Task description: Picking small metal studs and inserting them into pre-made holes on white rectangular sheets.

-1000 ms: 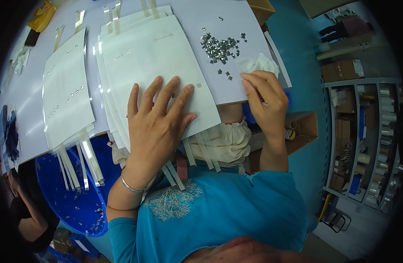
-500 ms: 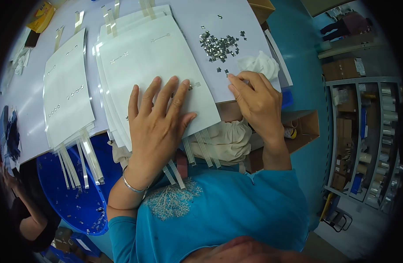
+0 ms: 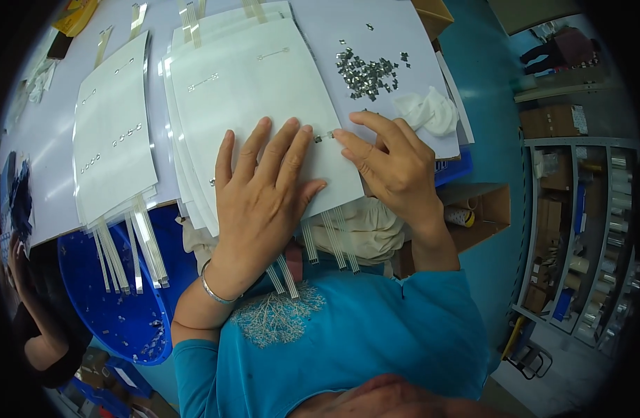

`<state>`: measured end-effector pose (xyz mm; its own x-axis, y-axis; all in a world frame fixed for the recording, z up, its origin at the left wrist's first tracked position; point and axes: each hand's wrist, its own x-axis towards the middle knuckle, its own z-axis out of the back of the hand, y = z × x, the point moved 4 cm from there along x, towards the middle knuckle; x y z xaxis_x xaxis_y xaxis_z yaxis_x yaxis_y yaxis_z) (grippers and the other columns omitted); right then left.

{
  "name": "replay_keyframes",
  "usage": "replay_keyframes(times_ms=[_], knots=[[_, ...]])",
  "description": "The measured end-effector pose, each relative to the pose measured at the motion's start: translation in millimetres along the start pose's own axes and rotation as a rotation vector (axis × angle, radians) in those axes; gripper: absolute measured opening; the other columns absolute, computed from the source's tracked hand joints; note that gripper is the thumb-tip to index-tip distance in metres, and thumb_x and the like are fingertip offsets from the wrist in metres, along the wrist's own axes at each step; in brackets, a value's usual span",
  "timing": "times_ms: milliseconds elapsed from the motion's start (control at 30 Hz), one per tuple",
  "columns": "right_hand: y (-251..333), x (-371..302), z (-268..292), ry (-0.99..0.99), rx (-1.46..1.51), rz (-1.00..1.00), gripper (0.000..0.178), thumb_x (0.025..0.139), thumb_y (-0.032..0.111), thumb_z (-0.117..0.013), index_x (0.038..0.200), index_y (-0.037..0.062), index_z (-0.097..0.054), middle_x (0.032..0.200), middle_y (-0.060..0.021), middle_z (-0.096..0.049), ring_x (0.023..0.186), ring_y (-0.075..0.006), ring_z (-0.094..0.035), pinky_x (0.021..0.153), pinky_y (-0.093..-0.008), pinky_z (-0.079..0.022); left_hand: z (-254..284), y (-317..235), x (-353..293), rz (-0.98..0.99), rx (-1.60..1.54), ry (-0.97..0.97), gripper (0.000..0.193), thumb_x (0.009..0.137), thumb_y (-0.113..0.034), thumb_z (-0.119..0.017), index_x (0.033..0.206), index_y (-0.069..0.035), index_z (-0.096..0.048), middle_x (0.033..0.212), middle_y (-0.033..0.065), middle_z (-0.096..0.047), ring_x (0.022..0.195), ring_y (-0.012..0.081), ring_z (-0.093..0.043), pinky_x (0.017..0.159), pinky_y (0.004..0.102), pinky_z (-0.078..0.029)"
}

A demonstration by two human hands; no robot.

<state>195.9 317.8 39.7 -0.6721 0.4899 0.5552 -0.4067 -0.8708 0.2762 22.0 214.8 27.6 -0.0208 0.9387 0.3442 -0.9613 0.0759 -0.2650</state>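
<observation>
Two bare hands over one stack of white sheets, and that's the heart of the head view. The left hand (image 3: pixel 264 164) is laid flat on the top white sheet (image 3: pixel 243 97), palm down, fingers a bit apart, not gripping anything. It's got a silver bracelet (image 3: pixel 214 287) at the wrist. The right hand (image 3: pixel 389 164) is at the right side of that same sheet, one fingertip right by a small dark piece (image 3: pixel 318 138) near the left index finger. Can't tell if its fingers are pinching anything, the tips are too small to make out.

The sheet sits near the front edge of a pale table (image 3: pixel 341 21), with flat striped ribbons (image 3: pixel 330 240) poking out past the near edge toward the teal shirt (image 3: pixel 403 327). Up beyond the right hand there's a loose pile of shiny dark bits (image 3: pixel 367 75), and just to the right of it a crumpled white cloth (image 3: pixel 431 115).

Over on the left, a second stack of sheets (image 3: pixel 111 104) with its own ribbons hanging over a blue tub (image 3: pixel 104 317) with scraps in it. Somebody else's arm (image 3: pixel 35 299) shows at the far left. Cardboard box (image 3: pixel 490 209) and metal shelving (image 3: pixel 571 142) off to the right.
</observation>
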Motion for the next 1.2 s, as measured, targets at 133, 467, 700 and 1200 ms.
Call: replay_keyframes(times_ms=[133, 467, 700, 1200], knots=[[8.3, 1.5, -1.1, 0.033, -0.079, 0.035, 0.033, 0.084, 0.010, -0.088, 0.117, 0.0088, -0.085, 0.123, -0.0074, -0.075, 0.073, -0.0180, -0.061, 0.060, -0.0320, -0.054, -1.4, 0.7, -1.4, 0.010, -0.017, 0.010, 0.071, 0.095, -0.041, -0.079, 0.159, -0.017, -0.057, 0.158, 0.0033, -0.061, 0.152, 0.0315, -0.051, 0.132, 0.0562, -0.029], [-8.9, -25.9, 18.1, -0.225, 0.051, -0.310, 0.021, 0.096, 0.006, -0.082, 0.117, 0.0066, -0.085, 0.127, -0.0074, -0.074, 0.088, -0.0198, -0.064, 0.069, -0.0327, -0.053, 3.4, 1.6, -0.3, 0.002, 0.008, 0.034, 0.073, 0.095, -0.043, -0.079, 0.160, -0.019, -0.056, 0.160, 0.0031, -0.059, 0.153, 0.0307, -0.050, 0.132, 0.0558, -0.029], [-43.1, -42.1, 47.5, -0.248, -0.536, -0.295, 0.019, 0.099, 0.010, -0.079, 0.117, 0.0084, -0.085, 0.134, -0.0102, -0.072, 0.128, -0.0332, -0.062, 0.105, -0.0447, -0.053, 11.1, -7.3, 13.7, -0.071, 0.106, 0.091, 0.060, 0.099, -0.049, -0.072, 0.155, -0.032, -0.063, 0.148, 0.0052, -0.064, 0.144, 0.0324, -0.055, 0.129, 0.0590, -0.032], [-24.0, -12.1, 14.5, -0.040, -0.189, -0.144, 0.020, 0.100, 0.015, -0.078, 0.116, 0.0090, -0.087, 0.146, -0.0138, -0.070, 0.148, -0.0398, -0.053, 0.121, -0.0520, -0.040, 9.2, 9.4, 23.9, -0.057, -0.064, 0.102, 0.042, 0.109, -0.029, -0.063, 0.150, -0.018, -0.066, 0.154, 0.0071, -0.063, 0.148, 0.0304, -0.054, 0.129, 0.0560, -0.034]])
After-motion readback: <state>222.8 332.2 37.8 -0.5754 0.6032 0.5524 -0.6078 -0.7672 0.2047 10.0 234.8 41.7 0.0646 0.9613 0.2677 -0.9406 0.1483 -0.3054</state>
